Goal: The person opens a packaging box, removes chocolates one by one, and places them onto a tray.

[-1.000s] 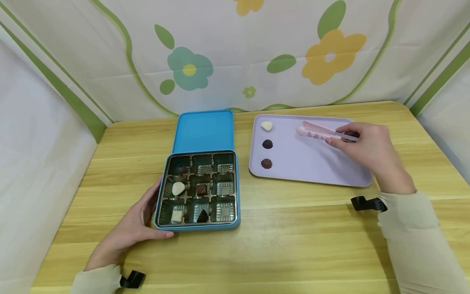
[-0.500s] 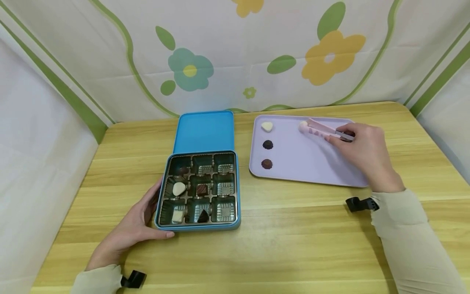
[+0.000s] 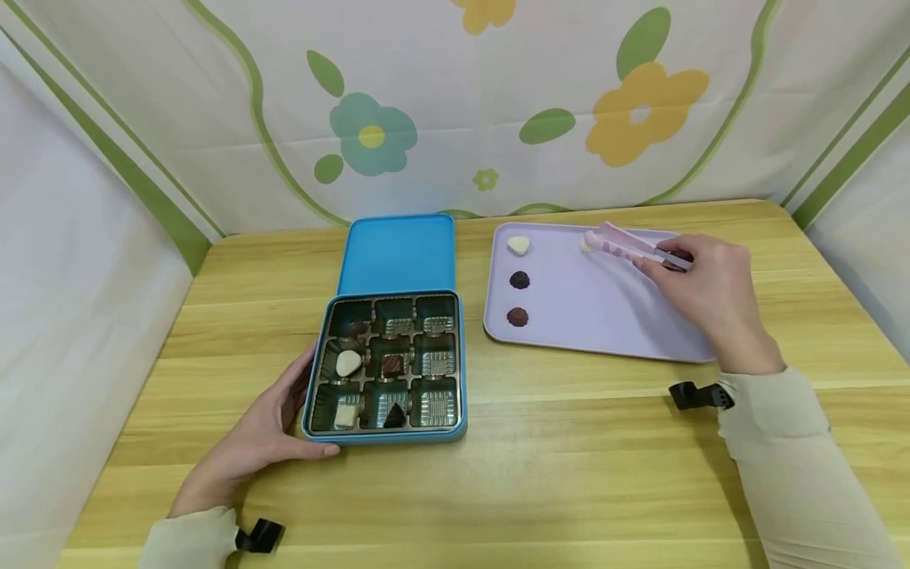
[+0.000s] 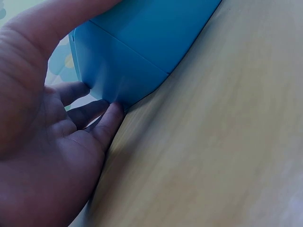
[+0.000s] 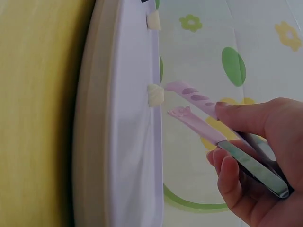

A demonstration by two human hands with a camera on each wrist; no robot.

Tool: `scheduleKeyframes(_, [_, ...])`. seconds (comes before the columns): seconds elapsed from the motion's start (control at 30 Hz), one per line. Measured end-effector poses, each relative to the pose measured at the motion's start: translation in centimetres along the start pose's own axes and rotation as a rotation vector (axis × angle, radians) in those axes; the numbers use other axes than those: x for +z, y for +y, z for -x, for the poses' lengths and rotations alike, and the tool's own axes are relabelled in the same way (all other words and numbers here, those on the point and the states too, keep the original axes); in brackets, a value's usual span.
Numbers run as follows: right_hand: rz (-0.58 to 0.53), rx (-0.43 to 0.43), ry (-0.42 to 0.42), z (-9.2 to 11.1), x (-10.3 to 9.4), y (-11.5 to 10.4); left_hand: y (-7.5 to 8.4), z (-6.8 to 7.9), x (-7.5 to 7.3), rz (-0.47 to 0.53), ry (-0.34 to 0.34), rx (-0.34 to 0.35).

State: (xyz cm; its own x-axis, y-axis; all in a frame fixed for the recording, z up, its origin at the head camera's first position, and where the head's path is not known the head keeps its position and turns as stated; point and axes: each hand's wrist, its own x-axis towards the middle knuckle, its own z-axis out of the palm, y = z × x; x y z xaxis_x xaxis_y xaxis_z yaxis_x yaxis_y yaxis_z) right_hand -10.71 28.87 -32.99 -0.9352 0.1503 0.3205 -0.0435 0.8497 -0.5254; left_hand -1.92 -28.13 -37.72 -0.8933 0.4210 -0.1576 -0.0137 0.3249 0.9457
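Observation:
My right hand (image 3: 711, 292) holds pink-tipped tongs (image 3: 629, 243) over the back of the lilac tray (image 3: 604, 324). In the right wrist view the tongs' arms (image 5: 194, 97) stand apart with nothing between them, their tips close to a white chocolate (image 5: 155, 95) on the tray. Another white chocolate (image 3: 519, 246) and two dark chocolates, one blackish (image 3: 520, 280) and one brown (image 3: 518, 317), line the tray's left side. My left hand (image 3: 259, 431) grips the near left corner of a blue tin (image 3: 426, 436), thumb along its front and fingers against its left side.
The tin's divided insert (image 3: 437, 363) holds several chocolates in its left and middle columns; its right column holds none. Behind it lies the blue lid (image 3: 398, 254). A flowered cloth (image 3: 469, 103) hangs behind the wooden table (image 3: 540, 474).
The tongs have drawn slightly back to the right and their arms have spread, leaving the white chocolate showing beyond their tips on the tray. My left hand stays on the tin.

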Motion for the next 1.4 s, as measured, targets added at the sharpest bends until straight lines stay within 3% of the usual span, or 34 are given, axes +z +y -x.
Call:
scheduleKeyframes(0.13, [-0.076,0.011,0.031,0.2,0.0,-1.0,-0.1,0.0,0.0,0.005,0.002,0.007])
scheduleKeyframes(0.33, [-0.308,-0.155,0.052,1.5,0.5,-5.4,-0.2,-0.1,-0.1,0.008,-0.003,0.021])
scheduleKeyframes(0.5, [-0.465,-0.324,-0.073,3.2,1.6,-9.4,0.0,-0.1,-0.1,0.004,-0.013,0.001])
scheduleKeyframes(0.63, [-0.514,-0.435,-0.191,4.5,2.7,-12.2,0.1,-0.3,-0.2,-0.004,-0.014,0.010])
scheduleKeyframes(0.83, [-0.462,-0.652,-0.276,5.4,4.0,-15.6,-0.2,-0.2,-0.3,-0.008,-0.006,0.039])
scheduleKeyframes(0.97, [-0.420,-0.716,-0.295,5.3,4.5,-17.0,-0.3,-0.1,-0.1,0.008,-0.014,0.029])
scheduleKeyframes(1.17, [-0.305,-0.743,-0.360,4.8,4.6,-19.0,-0.3,-0.2,-0.2,0.015,-0.015,0.030])
scheduleKeyframes(1.4, [-0.060,-0.648,-0.541,4.6,5.6,-23.0,-0.3,0.1,-0.5,0.005,-0.008,0.045])
